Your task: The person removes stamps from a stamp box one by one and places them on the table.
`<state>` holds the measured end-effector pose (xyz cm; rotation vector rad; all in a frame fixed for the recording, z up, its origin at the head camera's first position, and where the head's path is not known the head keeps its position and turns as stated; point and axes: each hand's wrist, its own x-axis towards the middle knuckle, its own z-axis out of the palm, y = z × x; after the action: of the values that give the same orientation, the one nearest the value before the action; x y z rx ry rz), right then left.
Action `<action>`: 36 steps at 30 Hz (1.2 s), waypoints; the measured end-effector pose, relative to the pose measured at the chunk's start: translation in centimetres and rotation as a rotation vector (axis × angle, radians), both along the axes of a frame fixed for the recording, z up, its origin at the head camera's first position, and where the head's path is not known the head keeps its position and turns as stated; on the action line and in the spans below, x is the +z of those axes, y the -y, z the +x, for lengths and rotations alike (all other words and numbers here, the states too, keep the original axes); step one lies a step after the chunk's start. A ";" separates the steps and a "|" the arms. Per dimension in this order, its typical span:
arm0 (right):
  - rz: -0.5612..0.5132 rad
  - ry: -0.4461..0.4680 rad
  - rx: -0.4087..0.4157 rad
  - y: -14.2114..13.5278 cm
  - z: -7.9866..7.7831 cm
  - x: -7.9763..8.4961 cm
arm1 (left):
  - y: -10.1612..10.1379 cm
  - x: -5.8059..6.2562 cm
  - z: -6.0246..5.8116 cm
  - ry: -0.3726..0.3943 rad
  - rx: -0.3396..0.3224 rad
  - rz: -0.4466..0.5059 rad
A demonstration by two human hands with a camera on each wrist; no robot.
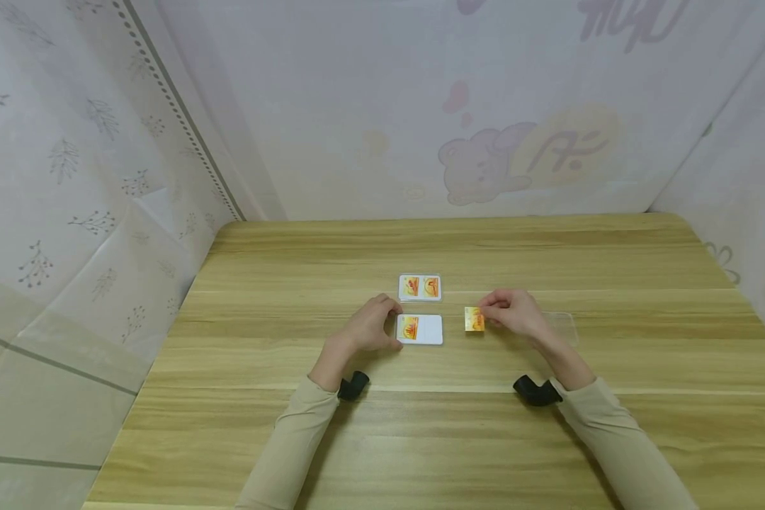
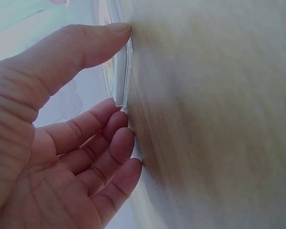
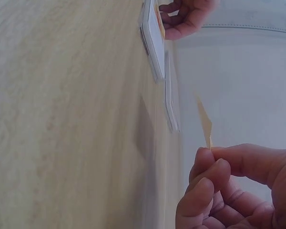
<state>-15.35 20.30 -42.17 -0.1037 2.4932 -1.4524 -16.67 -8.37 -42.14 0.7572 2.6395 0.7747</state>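
My right hand [image 1: 515, 312] pinches a small yellow-and-orange stamp-like paper square [image 1: 474, 319] between thumb and fingertips, raised off the table. The right wrist view shows this square [image 3: 205, 123] nearly edge-on. My left hand [image 1: 370, 327] holds the left end of a flat white card in a clear case [image 1: 431, 330], thumb at its near edge and fingers at the far edge. A similar square is on that card's left half; its right half is plain white. Just beyond lies another cased white card [image 1: 420, 277] bearing two such squares.
A clear plastic cover [image 1: 564, 327] lies on the wooden table [image 1: 331, 439], partly behind my right hand and wrist. Black wrist mounts [image 1: 538, 391] sit under both forearms. Patterned curtains [image 1: 331, 113] hang beyond the table's back and left edges.
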 end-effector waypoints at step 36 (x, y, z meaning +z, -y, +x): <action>0.078 -0.002 -0.023 -2.8 0.9 0.2 | 0.0 -0.1 0.1 0.011 0.010 0.000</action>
<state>-14.44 23.09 -42.02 -0.0619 2.5568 -1.3619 -16.60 -8.38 -42.20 0.7384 2.6358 0.7787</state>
